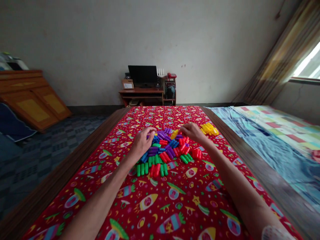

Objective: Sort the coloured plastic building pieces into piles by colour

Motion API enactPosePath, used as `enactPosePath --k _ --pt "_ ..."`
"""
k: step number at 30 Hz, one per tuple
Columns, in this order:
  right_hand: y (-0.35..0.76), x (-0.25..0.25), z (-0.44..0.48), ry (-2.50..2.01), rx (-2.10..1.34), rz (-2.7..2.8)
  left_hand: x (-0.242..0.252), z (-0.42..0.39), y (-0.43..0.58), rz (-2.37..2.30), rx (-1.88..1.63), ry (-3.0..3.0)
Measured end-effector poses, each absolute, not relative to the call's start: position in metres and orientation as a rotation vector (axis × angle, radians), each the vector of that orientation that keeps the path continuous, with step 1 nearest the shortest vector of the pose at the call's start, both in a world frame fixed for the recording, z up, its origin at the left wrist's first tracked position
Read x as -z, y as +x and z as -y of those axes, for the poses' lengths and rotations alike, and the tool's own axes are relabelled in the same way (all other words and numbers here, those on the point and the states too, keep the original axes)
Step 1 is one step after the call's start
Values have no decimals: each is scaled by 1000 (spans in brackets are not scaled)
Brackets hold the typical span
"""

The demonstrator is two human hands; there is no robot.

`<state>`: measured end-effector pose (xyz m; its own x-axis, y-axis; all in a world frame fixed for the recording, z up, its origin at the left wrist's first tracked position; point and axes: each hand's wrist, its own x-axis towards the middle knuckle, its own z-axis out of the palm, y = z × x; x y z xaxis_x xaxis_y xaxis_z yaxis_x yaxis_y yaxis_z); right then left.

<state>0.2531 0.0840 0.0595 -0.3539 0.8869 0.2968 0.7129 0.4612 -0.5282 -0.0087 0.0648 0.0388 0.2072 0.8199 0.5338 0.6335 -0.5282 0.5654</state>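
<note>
A pile of glossy plastic toy pieces (170, 152) in purple, blue, red and green lies on the table; many look like short tubes joined side by side. At the pile's left edge, my left hand (143, 142) is curled, thumb and fingers close together over purple and blue pieces. Whatever it grips is hidden. Across the pile, my right hand (193, 131) has its fingers bent down in a pinch above purple and red pieces. A yellow piece (174, 134) lies just left of its fingertips. What the right fingers hold is too small to make out.
Yellow pieces (209, 129) form a separate heap right of my right hand. A red patterned cloth (172, 206) covers the table. Beyond it stands a desk (141, 90) with a monitor (143, 75). A bed (282, 133) lies to the right, a wooden cabinet (32, 100) to the left.
</note>
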Motion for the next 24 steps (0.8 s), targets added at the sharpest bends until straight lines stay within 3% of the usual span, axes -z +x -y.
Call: enactPosePath --k 4,8,11,17,24 --pt "298 -50 -104 -1747 -197 1885 -28 -110 -21 -1662 -925 2406" --pt "303 -42 -109 -1768 -154 1978 -9 -133 -20 -1748 -529 2378" --pt "284 -35 -104 -1609 -214 2198 -4 -134 -22 -1737 -541 2384" --pt "263 -16 -95 -1607 2 2394 -15 -127 -29 -1493 -594 2194" --pt "285 -16 -110 -1658 103 2066 -19 -128 -35 -1528 -655 2171"
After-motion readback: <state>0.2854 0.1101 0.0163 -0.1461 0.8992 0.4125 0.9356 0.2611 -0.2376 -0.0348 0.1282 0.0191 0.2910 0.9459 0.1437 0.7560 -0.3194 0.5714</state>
